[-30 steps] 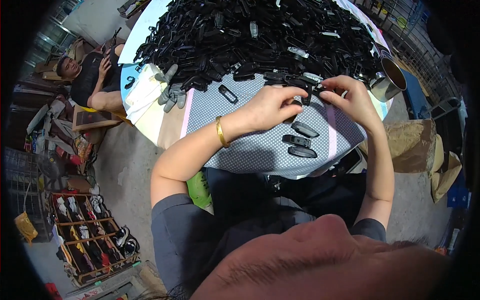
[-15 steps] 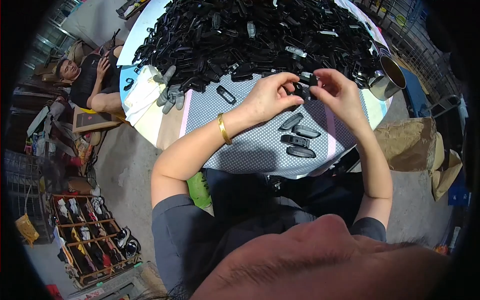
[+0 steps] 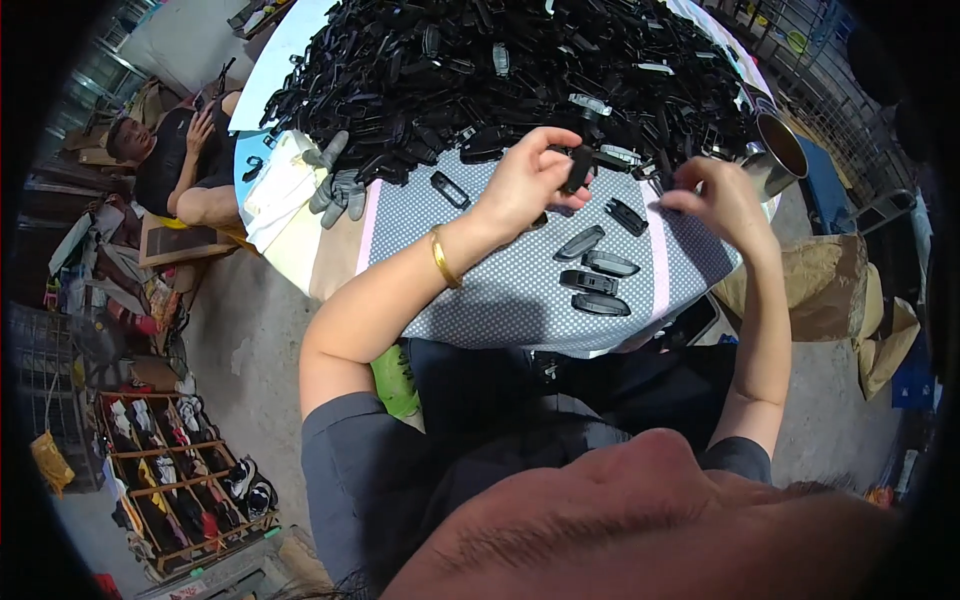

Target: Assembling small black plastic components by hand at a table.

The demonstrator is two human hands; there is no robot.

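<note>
Head view showed the left hand (image 3: 528,182) with its grip pinched, thumb against fingers, around an upright black plastic piece (image 3: 578,168). The grip of the right hand (image 3: 725,205) was loosely curled beside the pile's near edge; whether it had hold of anything could not be told. Between and below the hands, a group of long, rounded black cases (image 3: 587,281) lay on a dotted grey cloth (image 3: 480,305) with pink bands, and one narrow case (image 3: 450,189) lay apart, left of them. A smooth gold-coloured bangle (image 3: 442,258) circled the left wrist.

Beyond, a tangled heap (image 3: 400,100) of glossy black pieces, a few silvery, covered much of the round bench (image 3: 262,92). Grey gloves (image 3: 342,185) and a crumpled white cloth (image 3: 282,200) lay at its left; a shiny metal cup (image 3: 768,172) tilted at its right. Around it spread a bare grey floor (image 3: 240,350), a brown cardboard box (image 3: 800,285), a wooden shoe rack (image 3: 185,470) and a seated person (image 3: 165,150) in dark clothes. Red marks on a pale panel (image 3: 185,590), lower left, were too small to read.
</note>
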